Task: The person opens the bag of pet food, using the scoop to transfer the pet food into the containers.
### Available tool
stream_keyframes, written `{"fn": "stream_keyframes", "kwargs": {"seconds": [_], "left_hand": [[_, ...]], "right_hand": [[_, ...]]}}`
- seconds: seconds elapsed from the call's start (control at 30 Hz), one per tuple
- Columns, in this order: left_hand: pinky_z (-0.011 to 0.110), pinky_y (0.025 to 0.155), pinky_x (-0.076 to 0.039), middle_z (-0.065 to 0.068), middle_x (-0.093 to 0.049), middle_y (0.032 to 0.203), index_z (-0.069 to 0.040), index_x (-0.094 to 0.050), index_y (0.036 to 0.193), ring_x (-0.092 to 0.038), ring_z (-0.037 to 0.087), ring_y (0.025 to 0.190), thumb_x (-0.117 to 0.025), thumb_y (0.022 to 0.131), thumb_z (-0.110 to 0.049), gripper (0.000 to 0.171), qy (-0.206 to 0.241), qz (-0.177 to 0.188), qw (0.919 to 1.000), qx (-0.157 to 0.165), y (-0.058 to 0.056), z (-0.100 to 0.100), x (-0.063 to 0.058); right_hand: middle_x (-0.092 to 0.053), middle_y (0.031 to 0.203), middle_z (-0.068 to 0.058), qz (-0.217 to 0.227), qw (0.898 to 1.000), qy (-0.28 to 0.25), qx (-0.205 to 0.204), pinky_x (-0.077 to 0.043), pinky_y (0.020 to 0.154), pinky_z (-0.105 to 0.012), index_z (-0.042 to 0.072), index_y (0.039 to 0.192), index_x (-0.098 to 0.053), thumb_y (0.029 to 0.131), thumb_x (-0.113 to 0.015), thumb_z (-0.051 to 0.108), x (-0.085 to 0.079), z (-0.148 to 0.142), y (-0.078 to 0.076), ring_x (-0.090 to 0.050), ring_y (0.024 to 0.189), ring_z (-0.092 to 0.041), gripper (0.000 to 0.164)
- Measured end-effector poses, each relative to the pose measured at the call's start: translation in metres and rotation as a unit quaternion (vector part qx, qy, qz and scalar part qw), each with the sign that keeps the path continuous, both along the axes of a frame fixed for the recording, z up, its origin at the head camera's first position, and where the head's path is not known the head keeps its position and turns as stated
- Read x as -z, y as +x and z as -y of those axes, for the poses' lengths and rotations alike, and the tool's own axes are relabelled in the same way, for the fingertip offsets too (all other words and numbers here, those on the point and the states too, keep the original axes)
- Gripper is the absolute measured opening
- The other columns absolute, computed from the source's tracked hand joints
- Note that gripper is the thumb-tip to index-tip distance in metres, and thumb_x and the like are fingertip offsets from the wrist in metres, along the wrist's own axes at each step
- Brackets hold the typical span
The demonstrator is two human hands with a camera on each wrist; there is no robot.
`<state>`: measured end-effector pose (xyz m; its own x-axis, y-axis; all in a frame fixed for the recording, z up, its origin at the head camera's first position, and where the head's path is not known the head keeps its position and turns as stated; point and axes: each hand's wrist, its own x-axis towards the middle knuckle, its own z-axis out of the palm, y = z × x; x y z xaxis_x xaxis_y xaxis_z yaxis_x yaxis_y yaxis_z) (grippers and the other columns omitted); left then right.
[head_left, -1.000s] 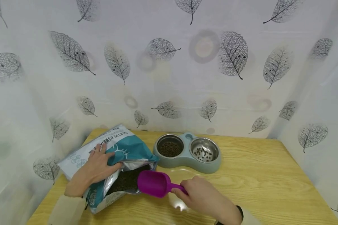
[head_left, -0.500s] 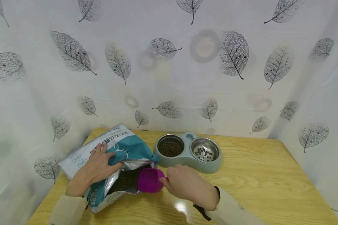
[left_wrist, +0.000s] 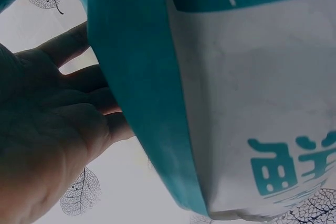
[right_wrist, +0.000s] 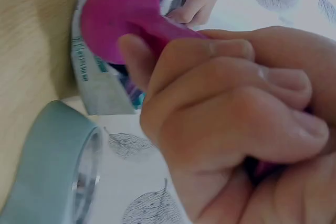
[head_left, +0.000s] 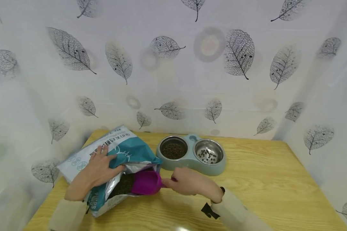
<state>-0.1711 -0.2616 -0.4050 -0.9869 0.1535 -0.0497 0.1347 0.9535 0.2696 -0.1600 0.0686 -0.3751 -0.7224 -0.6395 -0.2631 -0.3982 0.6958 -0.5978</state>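
A blue-and-white pet food bag (head_left: 141,144) lies on its side at the left of the table, its mouth facing the front right and showing dark kibble (head_left: 122,187). My left hand (head_left: 99,170) rests on top of the bag with fingers spread, the thumb near the opening's edge. In the left wrist view, that hand's fingers touch the bag's teal side (left_wrist: 136,77). My right hand (head_left: 191,182) grips the handle of a purple scoop (head_left: 148,183). The scoop's front is inside the bag's mouth, and its tip is hidden. Curled fingers wrap the handle in the right wrist view.
Behind my right hand stands a light-blue double feeder (head_left: 188,164). Its left steel bowl (head_left: 173,138) holds a layer of kibble; its right steel bowl (head_left: 215,147) has scattered pieces. A leaf-print curtain (head_left: 173,83) surrounds the wooden table (head_left: 263,179) at the back and sides.
My right hand has turned over and pushed the scoop leftward, deeper into the bag's mouth. The left hand stays on the bag. The feeder has not moved.
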Motion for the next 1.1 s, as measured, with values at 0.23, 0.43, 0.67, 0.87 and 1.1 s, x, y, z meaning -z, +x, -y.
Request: {"fn": "stream_keyframes", "kwargs": {"seconds": [0.23, 0.43, 0.67, 0.87, 1.1], "left_hand": [[0.078, 0.114, -0.020, 0.050, -0.017, 0.156, 0.009, -0.058, 0.138, -0.011, 0.068, 0.146, -0.059, 0.093, -0.057, 0.080, 0.006, 0.009, 0.9999, -0.005, 0.002, 0.000, -0.001], [0.079, 0.113, -0.021, 0.050, -0.018, 0.155, 0.009, -0.058, 0.137, -0.012, 0.069, 0.146, -0.058, 0.093, -0.056, 0.079, 0.002, 0.001, 1.0000, -0.003, 0.001, 0.000, -0.001], [0.079, 0.113, -0.021, 0.050, -0.019, 0.155, 0.009, -0.059, 0.136, -0.012, 0.069, 0.145, -0.058, 0.093, -0.056, 0.078, -0.001, -0.002, 1.0000, 0.000, 0.000, -0.002, -0.001], [0.079, 0.112, -0.022, 0.051, -0.019, 0.154, 0.009, -0.059, 0.136, -0.013, 0.070, 0.145, -0.058, 0.093, -0.056, 0.078, -0.005, -0.003, 1.0000, 0.003, 0.000, -0.002, -0.002], [0.079, 0.113, -0.021, 0.051, -0.018, 0.155, 0.010, -0.057, 0.138, -0.012, 0.069, 0.145, -0.058, 0.093, -0.055, 0.079, -0.001, 0.005, 1.0000, 0.000, 0.000, -0.002, -0.003]], "right_hand": [[-0.044, 0.049, 0.007, 0.118, 0.992, -0.041, -0.001, -0.033, 0.036, -0.022, 0.008, 0.083, -0.068, 0.108, -0.048, 0.041, 0.019, -0.020, 0.005, -0.038, 0.034, -0.006, 0.046], [-0.044, 0.048, 0.007, 0.172, 0.981, -0.085, 0.007, -0.034, 0.032, -0.022, 0.005, 0.086, -0.065, 0.108, -0.043, 0.034, 0.043, -0.026, 0.009, -0.038, 0.032, -0.006, 0.042], [-0.045, 0.054, 0.010, 0.111, 0.989, -0.091, 0.023, -0.031, 0.034, -0.020, 0.011, 0.073, -0.058, 0.106, -0.042, 0.032, 0.062, -0.032, 0.013, -0.034, 0.035, -0.003, 0.043], [-0.045, 0.058, 0.013, 0.083, 0.992, -0.098, 0.018, -0.029, 0.044, -0.018, 0.006, 0.078, -0.063, 0.106, -0.041, 0.031, 0.074, -0.037, 0.018, -0.033, 0.045, -0.001, 0.043], [-0.043, 0.059, 0.013, 0.060, 0.992, -0.110, 0.003, -0.030, 0.047, -0.017, 0.004, 0.079, -0.061, 0.109, -0.039, 0.033, 0.083, -0.039, 0.019, -0.034, 0.048, 0.001, 0.047]]}}
